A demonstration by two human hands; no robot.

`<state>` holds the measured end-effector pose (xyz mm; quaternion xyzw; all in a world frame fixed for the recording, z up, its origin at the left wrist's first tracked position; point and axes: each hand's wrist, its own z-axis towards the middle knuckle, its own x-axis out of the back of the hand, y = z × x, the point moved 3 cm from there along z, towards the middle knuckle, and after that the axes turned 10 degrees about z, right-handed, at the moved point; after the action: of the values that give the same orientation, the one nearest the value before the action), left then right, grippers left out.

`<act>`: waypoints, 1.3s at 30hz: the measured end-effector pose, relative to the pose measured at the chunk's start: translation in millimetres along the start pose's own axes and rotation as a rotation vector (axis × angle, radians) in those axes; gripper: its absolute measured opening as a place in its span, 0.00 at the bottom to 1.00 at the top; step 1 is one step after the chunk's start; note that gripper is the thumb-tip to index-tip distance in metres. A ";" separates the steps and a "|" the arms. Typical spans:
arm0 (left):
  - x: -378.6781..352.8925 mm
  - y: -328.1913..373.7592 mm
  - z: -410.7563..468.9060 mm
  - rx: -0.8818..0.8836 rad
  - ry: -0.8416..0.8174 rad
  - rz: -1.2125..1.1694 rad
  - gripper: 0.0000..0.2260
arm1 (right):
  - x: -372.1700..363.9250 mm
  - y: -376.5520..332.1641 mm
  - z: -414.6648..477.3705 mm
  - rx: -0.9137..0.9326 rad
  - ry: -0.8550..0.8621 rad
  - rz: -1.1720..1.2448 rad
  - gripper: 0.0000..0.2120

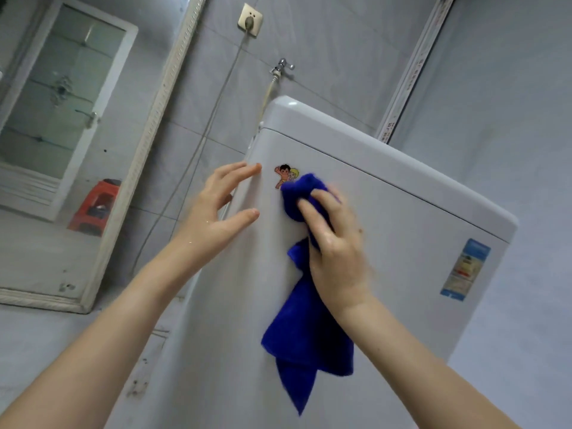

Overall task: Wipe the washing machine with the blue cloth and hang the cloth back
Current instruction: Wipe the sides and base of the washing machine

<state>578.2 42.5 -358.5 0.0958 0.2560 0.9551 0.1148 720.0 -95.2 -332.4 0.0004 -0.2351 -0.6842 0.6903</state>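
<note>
The white washing machine [402, 230] fills the middle and right of the head view, its flat panel facing me. My right hand [335, 243] presses a bunched blue cloth [305, 332] against that panel, just below a small cartoon sticker [286, 175]; the cloth's loose end hangs down beneath my wrist. My left hand [219, 212] rests with spread fingers on the machine's left edge, holding nothing.
A wall socket [250, 19] with a plugged cable and a tap [282, 67] with a hose sit on the tiled wall behind the machine. A framed doorway at left shows a red stool [96, 207]. An energy label [465, 269] is on the machine's right.
</note>
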 end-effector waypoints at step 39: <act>-40.7 6.6 -10.9 -0.045 0.265 0.315 0.30 | 7.2 45.6 -23.2 -0.203 0.358 0.147 0.16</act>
<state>613.4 21.0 -369.4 0.0054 0.2291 0.9710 -0.0688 770.3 -106.5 -336.0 0.0351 -0.0380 -0.6413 0.7655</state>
